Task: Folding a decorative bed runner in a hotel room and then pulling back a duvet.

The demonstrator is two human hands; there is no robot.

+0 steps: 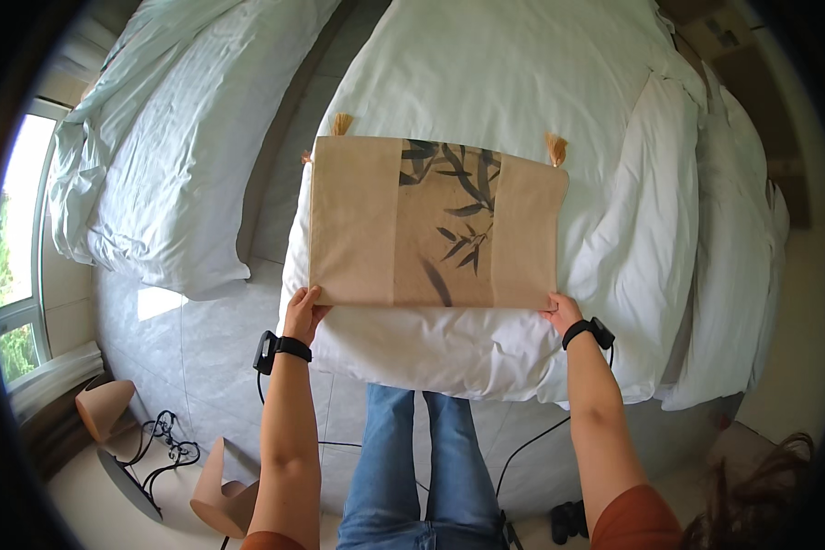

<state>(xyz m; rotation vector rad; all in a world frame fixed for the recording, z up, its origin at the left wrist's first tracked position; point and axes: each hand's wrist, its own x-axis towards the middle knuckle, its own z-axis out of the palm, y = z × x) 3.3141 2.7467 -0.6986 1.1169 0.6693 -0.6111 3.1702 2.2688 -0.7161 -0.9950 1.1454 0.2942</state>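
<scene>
A tan cloth bed runner (357, 220), folded, with a dark printed bamboo pattern on its middle panel, lies on the white duvet (509, 82) of a bed. Tassels (555, 149) stick out at its far corners. My left hand (307, 315) pinches the near left corner, thumb on top and fingers beneath. The near right corner is gripped by my right hand (562, 313) between thumb and fingers. Each wrist wears a black strap with a small device.
Left of the bed, across a strip of grey tiled floor (213, 344), stands another bed with white bedding (158, 192). At lower left are a round table (127, 481) with black scroll legs and tan chairs (223, 502). Black cables (522, 447) run near my legs.
</scene>
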